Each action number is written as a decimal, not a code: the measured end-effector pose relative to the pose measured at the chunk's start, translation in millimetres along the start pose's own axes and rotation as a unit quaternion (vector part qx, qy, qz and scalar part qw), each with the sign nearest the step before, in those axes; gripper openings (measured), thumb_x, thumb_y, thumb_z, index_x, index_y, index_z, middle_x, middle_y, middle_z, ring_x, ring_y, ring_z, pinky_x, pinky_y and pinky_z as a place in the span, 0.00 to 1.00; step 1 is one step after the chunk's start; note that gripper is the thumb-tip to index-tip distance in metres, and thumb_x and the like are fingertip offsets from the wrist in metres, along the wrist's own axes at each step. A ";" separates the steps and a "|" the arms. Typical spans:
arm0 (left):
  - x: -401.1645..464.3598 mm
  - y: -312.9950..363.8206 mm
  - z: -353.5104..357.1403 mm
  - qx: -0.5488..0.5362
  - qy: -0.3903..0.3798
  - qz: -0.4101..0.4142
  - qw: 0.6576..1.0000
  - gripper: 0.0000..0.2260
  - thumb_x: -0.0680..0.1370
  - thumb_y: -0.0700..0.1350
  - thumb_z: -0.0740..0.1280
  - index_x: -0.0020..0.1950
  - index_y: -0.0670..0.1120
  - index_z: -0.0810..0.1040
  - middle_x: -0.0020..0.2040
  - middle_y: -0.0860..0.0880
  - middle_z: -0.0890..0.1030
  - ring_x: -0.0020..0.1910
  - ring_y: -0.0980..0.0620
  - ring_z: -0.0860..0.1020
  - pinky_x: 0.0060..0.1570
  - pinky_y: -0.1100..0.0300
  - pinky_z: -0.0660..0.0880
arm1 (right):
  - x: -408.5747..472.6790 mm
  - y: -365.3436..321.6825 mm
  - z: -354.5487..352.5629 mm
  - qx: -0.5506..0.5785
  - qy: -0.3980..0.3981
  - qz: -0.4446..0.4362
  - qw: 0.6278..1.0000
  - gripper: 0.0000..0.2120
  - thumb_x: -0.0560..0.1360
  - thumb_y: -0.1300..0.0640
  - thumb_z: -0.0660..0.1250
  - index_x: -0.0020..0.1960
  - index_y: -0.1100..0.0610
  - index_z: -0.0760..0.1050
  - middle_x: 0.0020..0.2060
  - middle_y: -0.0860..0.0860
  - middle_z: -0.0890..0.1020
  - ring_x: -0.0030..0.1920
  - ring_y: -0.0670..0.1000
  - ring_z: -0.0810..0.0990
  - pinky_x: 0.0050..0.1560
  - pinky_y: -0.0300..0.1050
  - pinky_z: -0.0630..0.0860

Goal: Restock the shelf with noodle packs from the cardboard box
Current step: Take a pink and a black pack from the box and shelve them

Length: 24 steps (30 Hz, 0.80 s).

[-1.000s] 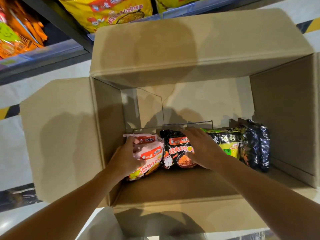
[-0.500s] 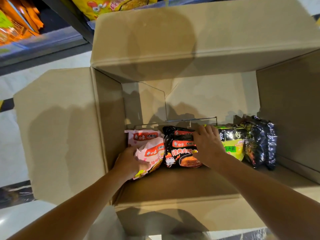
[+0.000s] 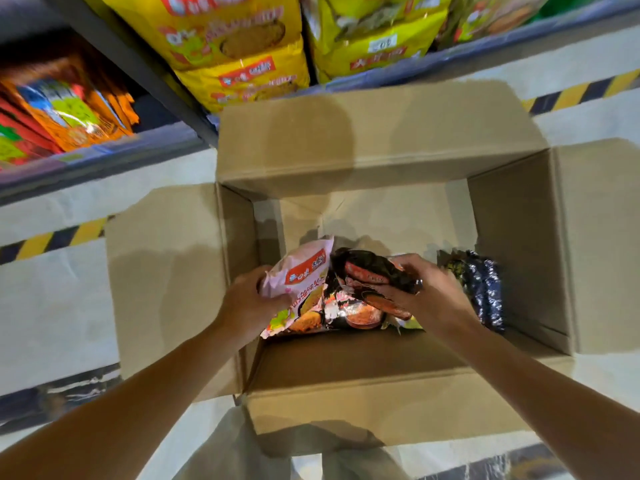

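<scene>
both hands are inside the cardboard box (image 3: 346,393): left hand (image 3: 247,303) grips a pink noodle pack (image 3: 298,275), right hand (image 3: 420,289) clutches what looks like a black pack (image 3: 374,270). pickup step; next, lift clear and reach to the shelf (image 3: 519,46) above.

The open cardboard box (image 3: 388,403) holds a tilted pink noodle pack (image 3: 301,275) beside a raised black noodle pack (image 3: 374,270), dark packs (image 3: 485,289) standing right, below the stocked shelf (image 3: 104,164).
</scene>
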<state>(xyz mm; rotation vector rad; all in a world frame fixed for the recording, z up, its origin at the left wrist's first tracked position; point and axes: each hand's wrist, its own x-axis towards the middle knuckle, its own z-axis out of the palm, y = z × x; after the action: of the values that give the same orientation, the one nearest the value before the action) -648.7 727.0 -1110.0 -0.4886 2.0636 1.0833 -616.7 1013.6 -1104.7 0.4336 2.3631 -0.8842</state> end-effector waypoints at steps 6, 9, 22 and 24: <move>-70.7 98.2 -77.7 -0.008 0.027 0.052 0.998 0.09 0.70 0.42 0.79 0.46 0.47 0.83 0.36 0.55 0.84 0.34 0.62 0.81 0.30 0.71 0.73 | -53.0 -75.2 -104.9 0.149 0.071 -0.006 0.986 0.19 0.69 0.45 0.78 0.59 0.48 0.81 0.47 0.41 0.85 0.46 0.37 0.83 0.47 0.31 0.77; -129.1 162.6 -125.8 -0.020 0.053 0.094 0.994 0.09 0.70 0.41 0.79 0.46 0.45 0.82 0.38 0.52 0.83 0.35 0.60 0.77 0.32 0.71 0.69 | -93.9 -126.4 -163.2 0.244 0.101 0.007 0.964 0.18 0.67 0.47 0.79 0.55 0.48 0.83 0.46 0.45 0.87 0.48 0.46 0.85 0.54 0.45 0.81; -446.2 367.8 -295.7 -0.117 0.167 0.263 0.943 0.10 0.72 0.38 0.76 0.53 0.41 0.83 0.44 0.48 0.87 0.39 0.51 0.83 0.34 0.64 0.77 | -333.1 -333.1 -418.5 0.304 0.228 -0.131 0.916 0.21 0.64 0.40 0.77 0.54 0.45 0.83 0.50 0.45 0.86 0.52 0.42 0.83 0.49 0.35 0.79; -492.0 385.5 -309.7 -0.116 0.191 0.288 0.931 0.09 0.73 0.36 0.75 0.52 0.36 0.82 0.39 0.49 0.86 0.34 0.60 0.79 0.32 0.71 0.73 | -363.7 -358.1 -442.1 0.306 0.232 -0.156 0.910 0.30 0.62 0.33 0.75 0.59 0.48 0.83 0.54 0.47 0.85 0.53 0.41 0.82 0.49 0.36 0.80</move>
<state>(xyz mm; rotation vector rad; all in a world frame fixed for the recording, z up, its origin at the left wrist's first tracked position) -702.0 689.2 -415.5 -0.2119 2.5190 1.6999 -679.3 1017.2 -432.3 0.5648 2.5749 -1.8721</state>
